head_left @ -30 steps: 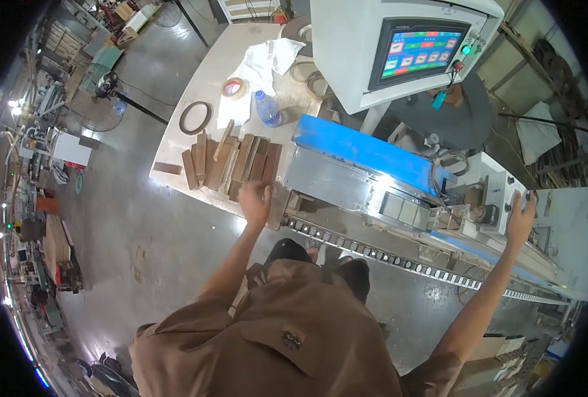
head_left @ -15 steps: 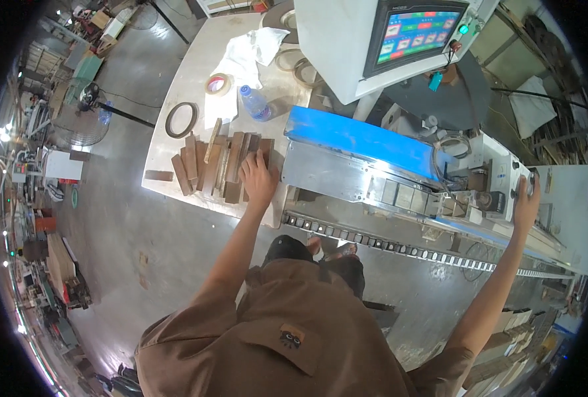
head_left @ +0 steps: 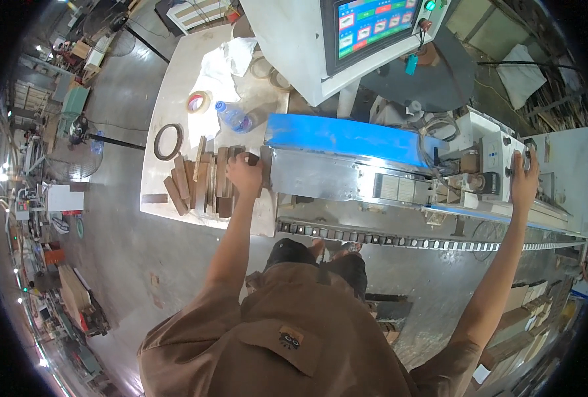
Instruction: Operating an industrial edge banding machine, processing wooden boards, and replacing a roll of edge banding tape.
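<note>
My left hand is down on the pile of dark wood blocks at the near end of the pale table, fingers curled over one block at the right side of the pile — right next to the machine's blue-topped housing. My right hand is stretched way out, fingers spread flat against the white end of the machine. Past the blocks there's a dark ring, a tape roll, a plastic bottle and a white rag, with the control screen further back. Compared to a second ago, my left hand has come off the table's near edge onto the blocks — right hand's hardly moved.
</note>
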A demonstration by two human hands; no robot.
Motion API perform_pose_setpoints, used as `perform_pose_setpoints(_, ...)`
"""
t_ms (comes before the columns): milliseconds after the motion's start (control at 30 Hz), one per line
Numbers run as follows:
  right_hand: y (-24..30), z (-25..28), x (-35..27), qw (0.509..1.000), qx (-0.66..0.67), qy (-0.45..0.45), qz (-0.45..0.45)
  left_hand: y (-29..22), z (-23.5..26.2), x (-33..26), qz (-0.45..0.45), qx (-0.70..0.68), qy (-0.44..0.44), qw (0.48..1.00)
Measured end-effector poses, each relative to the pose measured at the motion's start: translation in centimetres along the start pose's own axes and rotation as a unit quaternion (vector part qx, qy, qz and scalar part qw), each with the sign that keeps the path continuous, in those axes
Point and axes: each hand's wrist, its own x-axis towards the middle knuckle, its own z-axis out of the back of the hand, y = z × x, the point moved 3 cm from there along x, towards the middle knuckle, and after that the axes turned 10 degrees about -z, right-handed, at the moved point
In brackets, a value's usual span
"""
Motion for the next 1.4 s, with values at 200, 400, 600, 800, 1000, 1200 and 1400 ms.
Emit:
perform_pose_setpoints(200, 0.5, 0.2, -0.2, 0.999, 0.029, 0.01, -0.032, -0.7, 2.5, -2.0, -0.018, -0.347, -0.043, 0.937)
perform_pose_setpoints(400, 0.8, 0.4, -0.3, 1.0, 0.021, 0.004, -0.016, -6.8, 6.1, -5.4, -0.222, -0.288, -0.122, 0.924)
perform_pose_setpoints(600, 1.6, 0.7, -0.9, 1.0, 0.013, -0.02, -0.015, -11.7, 5.7, -7.2, -0.372, -0.187, -0.14, 0.898)
perform_pose_setpoints(800, 2.1, 0.8, -0.9, 0.999, 0.014, -0.043, -0.022, -16.9, 1.6, -9.6, -0.468, -0.186, -0.077, 0.861)
perform_pose_setpoints(1000, 3.0, 1.2, -1.4, 0.997, 0.009, -0.062, -0.048, -23.2, -4.7, -11.8, -0.546, -0.219, 0.045, 0.808)
perform_pose_setpoints(1200, 2.6, 1.9, -1.7, 0.995, 0.007, -0.041, -0.087, -30.6, -8.4, -12.4, -0.609, -0.216, 0.065, 0.76)
perform_pose_setpoints(1400, 3.0, 1.3, -1.7, 0.994, -0.007, -0.031, -0.108, -29.0, -11.0, -11.8, -0.598, -0.174, 0.008, 0.783)
